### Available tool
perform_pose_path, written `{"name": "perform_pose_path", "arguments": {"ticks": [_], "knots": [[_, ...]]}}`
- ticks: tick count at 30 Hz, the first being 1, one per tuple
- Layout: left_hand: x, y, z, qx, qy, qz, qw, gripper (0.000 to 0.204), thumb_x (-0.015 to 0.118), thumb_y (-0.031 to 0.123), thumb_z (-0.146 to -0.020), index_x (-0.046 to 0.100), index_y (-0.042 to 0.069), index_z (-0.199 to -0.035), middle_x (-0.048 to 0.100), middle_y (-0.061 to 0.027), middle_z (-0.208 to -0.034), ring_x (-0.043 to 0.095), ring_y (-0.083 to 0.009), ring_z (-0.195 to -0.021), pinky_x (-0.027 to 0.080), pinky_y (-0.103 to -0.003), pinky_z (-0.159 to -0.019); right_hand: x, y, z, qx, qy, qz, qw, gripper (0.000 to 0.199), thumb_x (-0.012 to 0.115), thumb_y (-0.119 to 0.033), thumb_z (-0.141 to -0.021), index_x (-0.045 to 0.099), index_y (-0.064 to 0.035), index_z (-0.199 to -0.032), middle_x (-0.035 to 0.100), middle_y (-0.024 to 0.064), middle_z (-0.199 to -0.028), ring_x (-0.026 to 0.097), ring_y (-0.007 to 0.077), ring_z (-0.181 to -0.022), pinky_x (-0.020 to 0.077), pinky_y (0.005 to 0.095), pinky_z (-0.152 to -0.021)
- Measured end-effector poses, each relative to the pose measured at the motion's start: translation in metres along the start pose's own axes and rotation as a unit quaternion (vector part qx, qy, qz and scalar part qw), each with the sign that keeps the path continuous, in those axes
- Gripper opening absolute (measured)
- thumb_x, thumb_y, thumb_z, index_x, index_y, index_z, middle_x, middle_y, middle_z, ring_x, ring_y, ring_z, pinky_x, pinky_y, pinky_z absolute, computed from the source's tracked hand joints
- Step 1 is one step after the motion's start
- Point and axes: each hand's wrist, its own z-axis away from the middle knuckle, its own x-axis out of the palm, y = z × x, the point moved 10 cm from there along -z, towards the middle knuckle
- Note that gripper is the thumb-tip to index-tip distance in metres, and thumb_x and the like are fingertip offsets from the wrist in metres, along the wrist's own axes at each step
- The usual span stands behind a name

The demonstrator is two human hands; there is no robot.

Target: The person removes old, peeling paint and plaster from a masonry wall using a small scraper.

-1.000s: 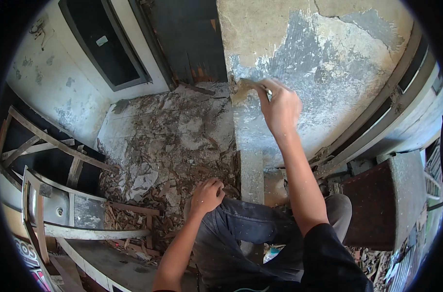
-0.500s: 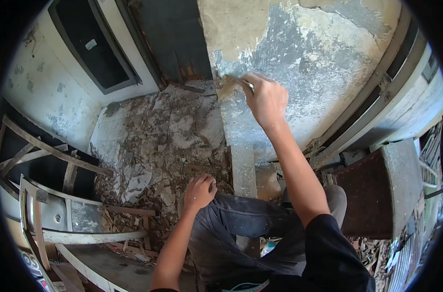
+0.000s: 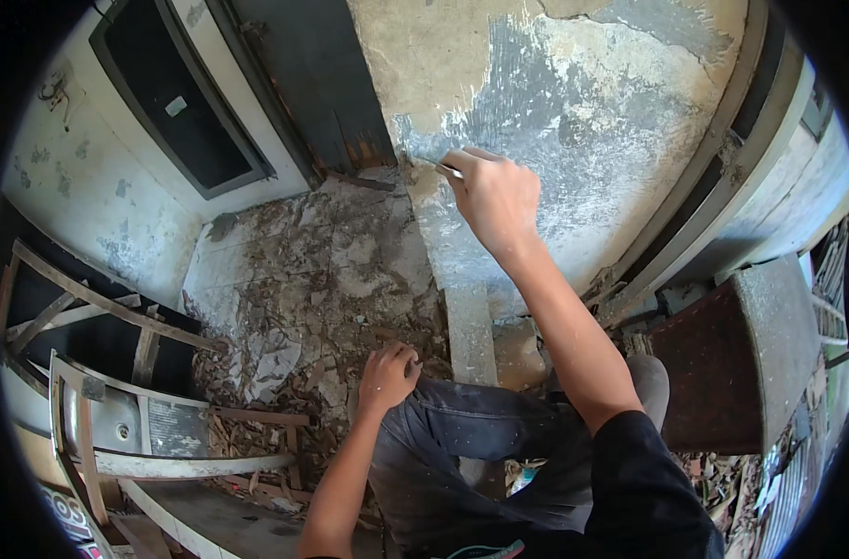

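Note:
In my right hand [image 3: 499, 197], a thin, flat metal scraper [image 3: 451, 171] is gripped with the fingers closed. Its blade points left, against or very near the peeling wall [image 3: 583, 130], close to the wall's left edge. Flaked grey, white and beige paint covers this surface. My left hand [image 3: 388, 376] rests on my left knee, its fingers loosely bent over the dark trousers [image 3: 471, 415]. Nothing shows in that hand, though the fingertips are partly hidden.
Debris and broken plaster cover the floor [image 3: 303, 270]. At the left stand a wooden frame [image 3: 117, 303] and a metal sink [image 3: 117, 415]. A dark brown panel with a grey edge [image 3: 713, 373] is at my right. Beyond the wall's left edge is a dark door [image 3: 317, 84].
My view has tilted slightly. The right hand with the scraper has shifted a little left and down, nearer the wall's left edge. My left hand stays on the knee.

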Motion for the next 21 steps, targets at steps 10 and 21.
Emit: {"name": "perform_pose_path", "arguments": {"ticks": [10,21], "knots": [[0.005,0.006,-0.003,-0.016,-0.023,0.015,1.0,0.011,0.064,0.014,-0.086,0.067,0.008,-0.095,0.065,-0.0084,-0.101,0.063,-0.0316,-0.1,0.049,-0.047,-0.091,-0.008,0.008,-0.001,-0.026,0.051,-0.01,0.998,0.007,0.07,-0.023,-0.087,0.074,-0.0183,-0.089,0.073,0.0004,-0.087,0.068,0.0233,-0.061,0.0489,0.0334,-0.049],[0.003,0.004,-0.008,-0.011,-0.026,-0.012,1.0,0.014,0.063,0.018,-0.088,0.068,0.009,-0.097,0.065,-0.0085,-0.102,0.064,-0.0291,-0.099,0.046,-0.044,-0.092,-0.006,0.001,-0.003,-0.042,-0.002,0.045,0.998,0.009,0.069,-0.026,-0.09,0.076,-0.0207,-0.089,0.074,0.0002,-0.084,0.067,0.0204,-0.058,0.0489,0.0332,-0.047]]}}
